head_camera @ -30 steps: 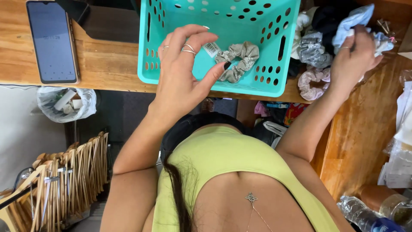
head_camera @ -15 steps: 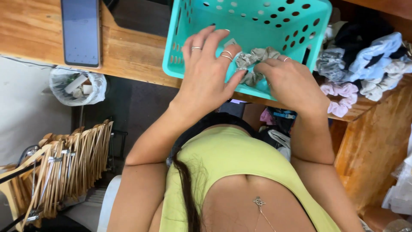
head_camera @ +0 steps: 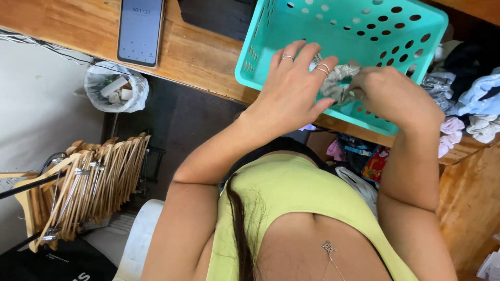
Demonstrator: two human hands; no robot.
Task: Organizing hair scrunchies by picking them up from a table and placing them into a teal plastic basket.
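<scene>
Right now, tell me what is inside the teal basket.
Inside the teal basket, only bare perforated walls and floor show. Both hands, left hand and right hand, hold a grey scrunchie over its near wall, covering that corner.

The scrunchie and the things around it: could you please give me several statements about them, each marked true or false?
1. Both hands, left hand and right hand, hold the grey scrunchie. True.
2. The basket is red. False: it is teal.
3. The phone lies on the wooden table, left of the basket. True.
4. The left hand wears no rings. False: rings show on its fingers.
5. Wooden hangers hang at lower left. True.
6. More scrunchies lie inside the basket. False: they lie on the table beside it.
</scene>
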